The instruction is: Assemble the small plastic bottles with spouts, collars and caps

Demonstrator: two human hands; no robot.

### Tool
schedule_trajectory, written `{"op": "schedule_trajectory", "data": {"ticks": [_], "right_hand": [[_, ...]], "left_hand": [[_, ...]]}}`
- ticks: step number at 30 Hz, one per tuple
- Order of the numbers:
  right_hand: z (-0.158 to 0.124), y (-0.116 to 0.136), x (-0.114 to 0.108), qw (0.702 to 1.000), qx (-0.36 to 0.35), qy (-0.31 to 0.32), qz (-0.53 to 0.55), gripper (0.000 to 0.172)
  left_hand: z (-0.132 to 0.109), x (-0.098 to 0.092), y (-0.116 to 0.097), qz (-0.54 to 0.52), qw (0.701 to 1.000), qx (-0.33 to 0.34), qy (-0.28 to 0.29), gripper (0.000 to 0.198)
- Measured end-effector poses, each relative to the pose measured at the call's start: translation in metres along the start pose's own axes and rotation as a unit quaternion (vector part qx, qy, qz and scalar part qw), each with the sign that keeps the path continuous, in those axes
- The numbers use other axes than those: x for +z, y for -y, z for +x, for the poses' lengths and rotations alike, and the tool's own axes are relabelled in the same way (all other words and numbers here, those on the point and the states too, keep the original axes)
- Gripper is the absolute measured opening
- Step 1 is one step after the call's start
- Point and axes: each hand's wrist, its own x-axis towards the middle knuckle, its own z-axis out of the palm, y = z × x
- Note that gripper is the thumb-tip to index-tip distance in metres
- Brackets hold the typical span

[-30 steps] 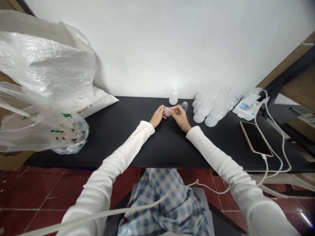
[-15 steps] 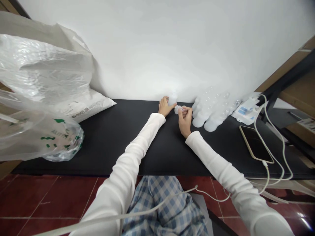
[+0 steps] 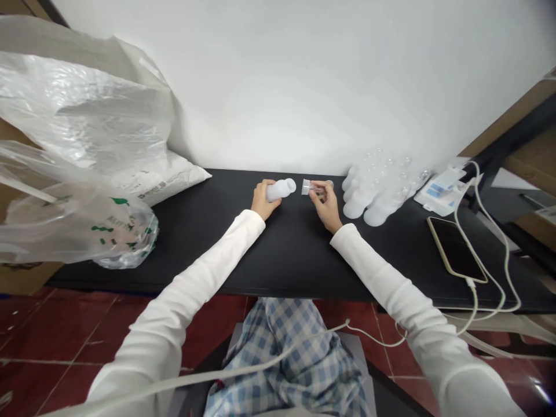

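My left hand [image 3: 263, 201] is closed around a white plastic bottle [image 3: 278, 190], tilted so that its open mouth points right. A short gap to the right, my right hand [image 3: 326, 205] pinches a clear plastic cap [image 3: 306, 187]; a clear tube-like part extends from it through the fingers. The cap's wide end faces the bottle's mouth without touching it. Right of that hand, several white bottles with clear tops [image 3: 377, 194] stand close together on the black table [image 3: 278, 255].
At the left lie a large white plastic sack [image 3: 104, 110] and a clear bag with green print [image 3: 117, 231]. Rightward are a white plastic case [image 3: 441, 191], a phone [image 3: 457, 249] and its white cable [image 3: 506, 249]. A white wall [image 3: 278, 87] rises behind the table.
My left hand has moved left and nearer, lifting and tilting the bottle that stood by the wall. The cap in my right hand has shifted slightly left, and a gap now separates my hands.
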Motion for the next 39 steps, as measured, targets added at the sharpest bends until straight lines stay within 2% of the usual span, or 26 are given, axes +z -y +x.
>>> {"op": "schedule_trajectory", "data": {"ticks": [3,9,13,16,18,21,26,28,31,34,36,39], "right_hand": [[-0.002,0.005,0.002,0.999,-0.013,0.033,-0.003,0.037],[0.000,0.008,-0.001,0.992,-0.091,0.078,-0.050,0.023],[0.002,0.006,-0.007,0.985,-0.127,0.093,-0.073,0.011],[0.002,0.006,-0.008,0.983,-0.138,0.091,-0.085,0.008],[0.002,0.008,-0.008,0.980,-0.151,0.091,-0.087,0.007],[0.001,0.011,-0.008,0.976,-0.176,0.096,-0.090,0.002],[0.000,0.014,-0.008,0.972,-0.178,0.119,-0.094,0.010],[0.000,0.013,-0.008,0.972,-0.167,0.130,-0.099,0.020],[0.003,0.011,-0.010,0.973,-0.129,0.141,-0.131,0.034],[0.004,0.010,-0.013,0.969,-0.085,0.146,-0.181,0.044],[0.004,0.010,-0.014,0.959,-0.066,0.150,-0.231,0.049],[0.003,0.012,-0.014,0.941,-0.016,0.160,-0.298,0.059]], "left_hand": [[-0.005,-0.011,0.004,0.034,0.999,0.038,0.019,0.045],[-0.001,-0.013,0.002,0.046,0.996,0.072,0.040,0.050],[0.002,-0.025,0.002,0.037,0.986,0.114,0.114,0.055],[-0.001,-0.031,-0.002,0.027,0.980,0.121,0.153,0.060],[-0.003,-0.032,-0.006,0.008,0.984,0.105,0.147,0.062],[-0.003,-0.029,-0.008,-0.073,0.988,0.056,0.127,0.051],[0.002,-0.024,-0.007,-0.237,0.947,-0.097,0.192,0.055],[0.002,-0.024,-0.007,-0.244,0.944,-0.104,0.198,0.055],[-0.001,-0.027,-0.009,-0.176,0.970,-0.041,0.161,0.052],[-0.006,-0.030,-0.013,-0.032,0.989,0.039,0.137,0.047],[-0.009,-0.031,-0.016,0.061,0.984,0.072,0.154,0.052],[-0.009,-0.031,-0.019,0.131,0.970,0.133,0.154,0.060]]}}
